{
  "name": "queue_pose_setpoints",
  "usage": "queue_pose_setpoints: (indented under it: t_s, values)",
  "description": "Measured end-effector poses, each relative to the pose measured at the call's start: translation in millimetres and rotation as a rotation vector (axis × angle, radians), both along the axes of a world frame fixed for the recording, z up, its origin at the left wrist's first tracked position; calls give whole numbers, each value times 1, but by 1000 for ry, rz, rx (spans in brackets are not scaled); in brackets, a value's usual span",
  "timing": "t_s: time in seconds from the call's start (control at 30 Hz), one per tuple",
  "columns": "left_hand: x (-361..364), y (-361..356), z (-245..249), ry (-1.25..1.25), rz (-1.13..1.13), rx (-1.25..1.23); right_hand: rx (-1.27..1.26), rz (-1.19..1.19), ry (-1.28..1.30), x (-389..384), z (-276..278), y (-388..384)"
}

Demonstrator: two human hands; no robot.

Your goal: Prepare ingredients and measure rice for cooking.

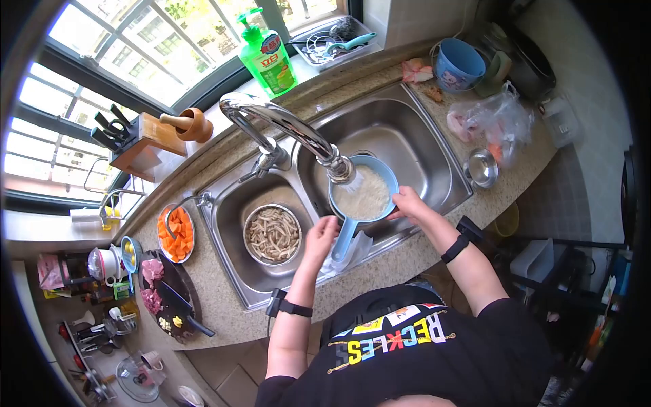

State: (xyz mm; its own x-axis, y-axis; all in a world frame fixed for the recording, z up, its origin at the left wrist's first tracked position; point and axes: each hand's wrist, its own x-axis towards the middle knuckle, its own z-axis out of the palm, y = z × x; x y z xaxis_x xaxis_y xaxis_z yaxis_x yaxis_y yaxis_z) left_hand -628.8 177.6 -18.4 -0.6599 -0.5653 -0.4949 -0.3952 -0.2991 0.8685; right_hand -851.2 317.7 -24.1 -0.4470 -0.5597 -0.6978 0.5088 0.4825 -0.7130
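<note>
Over the right sink basin (420,142) is a light blue scoop (347,234) with a long handle. Pale, rice-like contents (363,197) fill it, under water coming from the chrome faucet (298,125). My right hand (409,204) grips the scoop's rim at its right side. Beside the handle, my left hand (321,237) has its fingers curled; whether anything is in them is hidden. A clear plastic bag (354,252) lies on the sink edge behind the handle. In the left basin (230,203) stands a round metal bowl (272,234) of brownish-white strips.
Left of the sink are a plate of orange chunks (176,234) and a dark cutting board (183,285) with meat and a knife (186,308). Behind stand a knife block (146,146) and green soap bottle (271,64). A small metal bowl (482,168) sits at right.
</note>
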Motion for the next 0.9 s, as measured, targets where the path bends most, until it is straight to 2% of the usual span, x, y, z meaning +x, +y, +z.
queue_pose_setpoints:
  t_s: [0.03, 0.1, 0.17, 0.23, 0.37, 0.4, 0.47, 0.5, 0.57, 0.6, 0.67, 0.7, 0.77, 0.8, 0.87, 0.9]
  values:
    - [-8, 11, 5, 72, -59, -55, -10, -4, -12, 2, 4, 3]
    - [-13, 25, 20, 8, -181, 279, -20, -18, 21, 4, -3, 7]
    - [-17, 30, 8, 58, -247, 192, -32, -28, 58, 1, 0, 10]
    - [-18, 31, -1, 21, -135, 152, -39, -45, 69, 0, 3, 11]
    - [-23, 30, -10, 58, -113, 26, 15, 40, 70, -3, 20, 12]
    - [-25, 29, -11, 58, -115, 22, 11, 38, 70, -5, 5, 12]
    - [-28, 28, -12, 19, -121, -130, -26, -3, 953, -6, -24, 10]
    - [-27, 27, -12, 16, -123, -130, -25, -5, 950, -9, -27, 11]
    - [-27, 26, -5, 16, -112, -156, -366, -60, 785, -15, 5, 1]
    - [-26, 26, -3, 12, -113, -156, -365, -61, 780, -13, 6, -5]
    - [-26, 26, 0, 35, -122, -114, -240, 171, 695, -11, 6, -21]
    - [-27, 26, 2, 34, -123, -116, -242, 170, 695, -11, 0, -34]
    - [-29, 28, 6, 55, -171, -85, 84, 183, 781, -11, -17, -61]
    - [-30, 28, 6, 46, -226, -135, 81, 182, 784, -14, -19, -69]
    - [-33, 28, 5, 49, -248, -124, 207, 455, 832, -14, -14, -81]
    - [-33, 28, 4, 51, -273, -113, 205, 456, 831, -10, -12, -82]
